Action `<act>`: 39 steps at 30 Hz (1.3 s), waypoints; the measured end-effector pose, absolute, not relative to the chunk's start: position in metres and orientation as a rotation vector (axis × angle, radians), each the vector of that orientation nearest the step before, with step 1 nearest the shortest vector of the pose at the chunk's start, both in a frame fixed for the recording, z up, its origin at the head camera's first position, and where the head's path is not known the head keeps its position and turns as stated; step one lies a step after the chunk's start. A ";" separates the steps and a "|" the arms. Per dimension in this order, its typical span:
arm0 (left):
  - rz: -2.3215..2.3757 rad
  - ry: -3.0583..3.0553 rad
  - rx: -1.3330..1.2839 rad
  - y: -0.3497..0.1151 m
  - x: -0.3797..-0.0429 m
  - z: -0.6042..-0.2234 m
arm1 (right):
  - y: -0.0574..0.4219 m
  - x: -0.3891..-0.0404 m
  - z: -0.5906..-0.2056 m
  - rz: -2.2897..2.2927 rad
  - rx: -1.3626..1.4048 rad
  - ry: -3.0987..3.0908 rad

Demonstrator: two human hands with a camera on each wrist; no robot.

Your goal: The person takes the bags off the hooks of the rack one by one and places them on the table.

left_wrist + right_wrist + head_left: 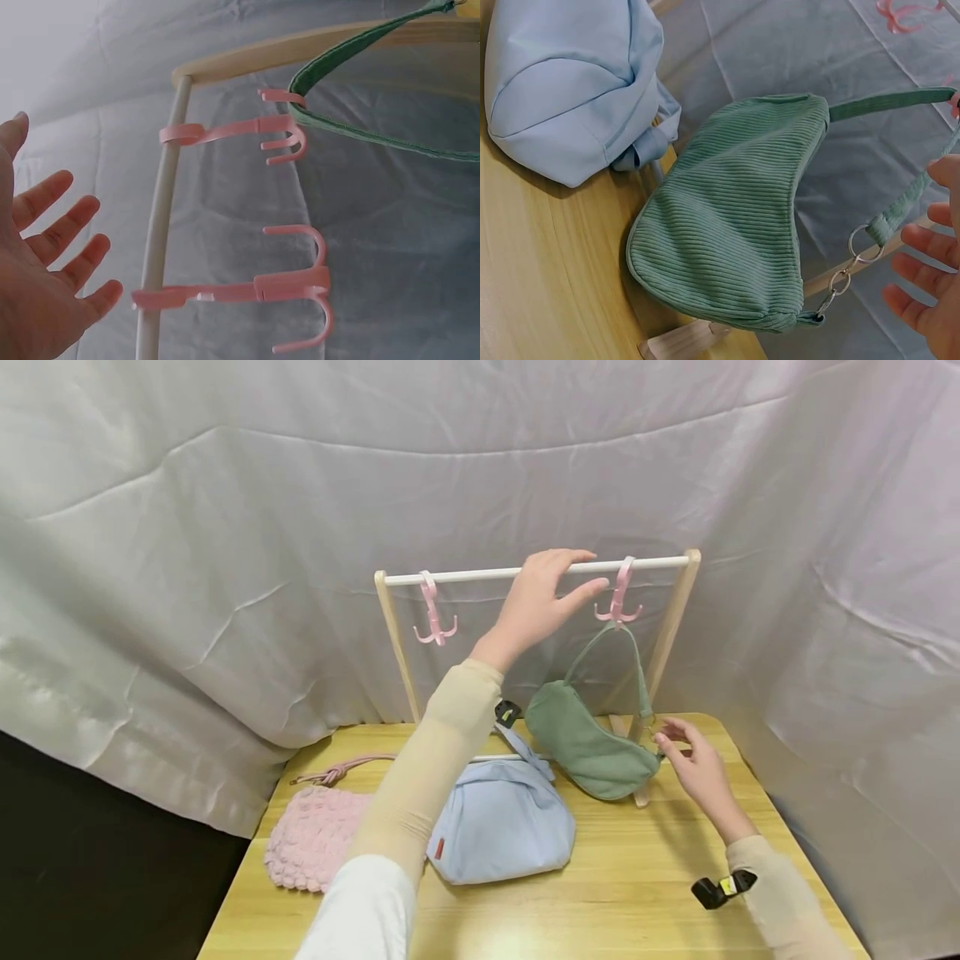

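In the head view, see the green bag [588, 739] hanging tilted by its strap [642, 689] from one pink hook [618, 597], likely so as to let the hook carry the weight. Notice the left hand [536, 602] up at the white rail [480, 574] with a spread grip, perhaps to have the hook within reach. Find the right hand [697, 772] low beside the bag, perhaps to attend to its lower strap end. On the worktop [630, 877], see the blue bag [502, 827] and the pink bag [315, 839] resting apart from the hooks

In the left wrist view, see the strap looped over a prong, probably against slipping, and the left grip unfolded, with nothing in it

In the right wrist view, see metal rings [850, 246] between strap and bag, and the right grip parted, loosely bent, pinching nothing visible; cannot tell about thumb contact with the strap
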State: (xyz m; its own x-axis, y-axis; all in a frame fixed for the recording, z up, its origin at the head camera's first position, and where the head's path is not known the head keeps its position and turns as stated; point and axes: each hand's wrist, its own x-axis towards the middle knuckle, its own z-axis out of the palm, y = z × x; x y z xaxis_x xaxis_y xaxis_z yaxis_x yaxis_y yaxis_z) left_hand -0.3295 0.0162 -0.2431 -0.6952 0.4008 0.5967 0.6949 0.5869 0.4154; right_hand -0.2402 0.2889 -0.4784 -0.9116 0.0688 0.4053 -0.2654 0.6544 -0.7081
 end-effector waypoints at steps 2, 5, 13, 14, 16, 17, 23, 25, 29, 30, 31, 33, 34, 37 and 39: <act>-0.834 -2.410 -0.883 0.023 -0.334 -0.240 | 0.290 -0.240 -0.479 1.143 0.148 -2.472; -0.740 -2.459 -0.892 0.034 -0.341 -0.236 | 0.292 -0.241 -0.481 1.143 0.144 -2.466; -0.312 -2.591 -0.879 0.055 -0.361 -0.229 | 0.291 -0.243 -0.483 1.152 0.159 -2.462; -0.256 -2.603 -0.876 0.057 -0.363 -0.229 | 0.291 -0.243 -0.483 1.151 0.159 -2.466; -0.181 -2.627 -0.869 0.060 -0.368 -0.231 | 0.290 -0.243 -0.483 1.160 0.158 -2.472; -0.155 -2.638 -0.864 0.061 -0.369 -0.232 | 0.289 -0.244 -0.484 1.166 0.158 -2.475; -0.069 -2.682 -0.849 0.064 -0.378 -0.235 | 0.287 -0.244 -0.487 1.186 0.149 -2.482; -0.063 -2.704 -0.849 0.064 -0.380 -0.233 | 0.286 -0.245 -0.488 1.179 0.146 -2.485; -0.090 -2.749 -0.884 0.064 -0.382 -0.228 | 0.286 -0.245 -0.490 1.181 0.149 -2.485; -0.102 -2.761 -0.904 0.064 -0.382 -0.226 | 0.286 -0.244 -0.490 1.180 0.149 -2.483; -0.111 -2.768 -0.927 0.064 -0.383 -0.225 | 0.285 -0.244 -0.491 1.184 0.149 -2.480; -0.128 -2.770 -0.969 0.063 -0.383 -0.222 | 0.285 -0.244 -0.491 1.188 0.149 -2.478; -0.134 -2.769 -0.984 0.063 -0.384 -0.221 | 0.285 -0.244 -0.491 1.191 0.148 -2.477; -0.128 -2.757 -0.994 0.062 -0.385 -0.220 | 0.285 -0.244 -0.491 1.192 0.144 -2.478; -0.117 -2.746 -0.978 0.062 -0.384 -0.220 | 0.284 -0.245 -0.491 1.199 0.145 -2.476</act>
